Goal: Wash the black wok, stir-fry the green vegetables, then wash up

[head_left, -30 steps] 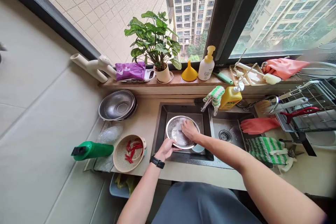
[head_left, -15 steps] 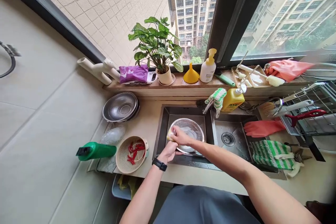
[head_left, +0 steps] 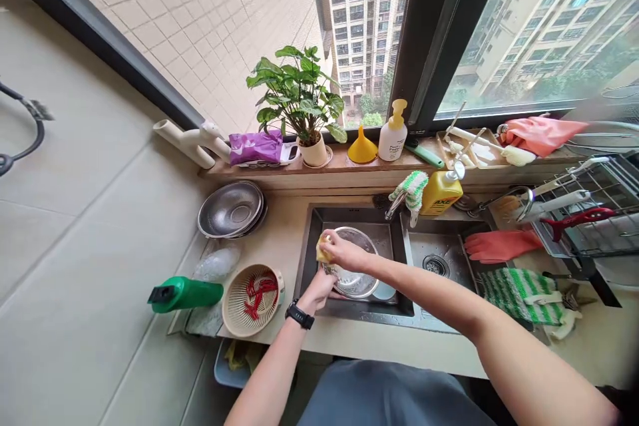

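Functionally, the right-hand grip (head_left: 345, 251) is clamped on a yellow sponge (head_left: 324, 250), placing it against the rim of a stainless steel bowl (head_left: 355, 283). The left-hand grip (head_left: 318, 291) closes on the bowl's near edge, steadying it tilted. The bowl stays over the left sink basin (head_left: 360, 221), containing runoff.

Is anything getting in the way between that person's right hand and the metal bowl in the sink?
Nothing visible: the right hand, holding a yellow sponge, sits at the rim of the round stainless steel bowl, with only the sponge between them.
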Tool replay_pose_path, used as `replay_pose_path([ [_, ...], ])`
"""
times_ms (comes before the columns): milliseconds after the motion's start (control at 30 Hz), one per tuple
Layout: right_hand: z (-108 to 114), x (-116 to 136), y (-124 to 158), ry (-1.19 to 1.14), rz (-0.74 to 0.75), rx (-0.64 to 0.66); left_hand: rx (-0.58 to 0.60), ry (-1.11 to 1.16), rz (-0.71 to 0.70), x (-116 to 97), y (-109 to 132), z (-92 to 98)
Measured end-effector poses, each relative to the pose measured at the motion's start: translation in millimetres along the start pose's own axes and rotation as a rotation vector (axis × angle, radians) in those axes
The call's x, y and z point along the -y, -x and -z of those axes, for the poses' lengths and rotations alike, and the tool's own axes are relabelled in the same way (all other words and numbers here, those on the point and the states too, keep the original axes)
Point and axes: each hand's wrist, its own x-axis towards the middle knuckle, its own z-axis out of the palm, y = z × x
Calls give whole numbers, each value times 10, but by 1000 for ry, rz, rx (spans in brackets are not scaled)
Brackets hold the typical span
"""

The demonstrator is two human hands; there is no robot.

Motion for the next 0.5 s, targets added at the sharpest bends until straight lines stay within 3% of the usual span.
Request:
replay_pose_path([
  [200,328,12,-135,304,382,203,67,-175,33,-5,91,-50],
  [267,387,-37,-176,372,411,200,52,-201,17,4,149,-65],
  [333,418,-123,-201,401,304,137,29,-196,-9,12,204,-58],
  [500,370,-435,-122,355,-331,-59,-38,-64,-124,27,239,-2],
])
